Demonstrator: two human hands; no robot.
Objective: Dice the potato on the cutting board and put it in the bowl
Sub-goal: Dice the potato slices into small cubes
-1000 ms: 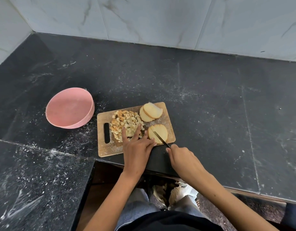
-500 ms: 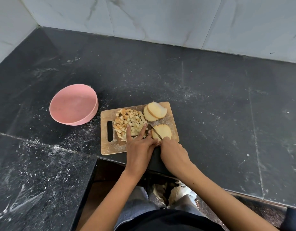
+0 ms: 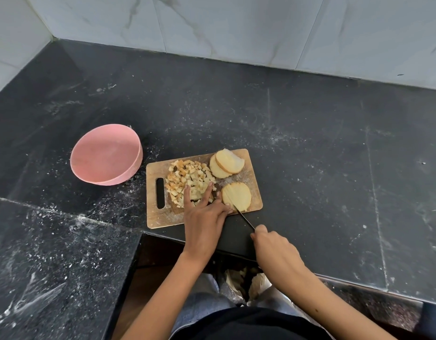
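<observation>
A wooden cutting board lies on the black counter. On it sit a heap of diced potato, two overlapping potato slices at the back right and one round slice at the front right. My left hand lies flat on the board, fingers straight, some over the dice and others touching the left edge of the front slice. My right hand grips the handle of a knife, whose blade tip rests at the near edge of that slice. A pink bowl stands left of the board with nothing inside.
The black stone counter is dusted with white specks and meets a marble tiled wall behind. Its front edge steps back by my body, with a lower dark slab at the left.
My right hand has pulled the knife back toward me, from deep over the front slice to its near edge. My left hand has stayed on the board.
</observation>
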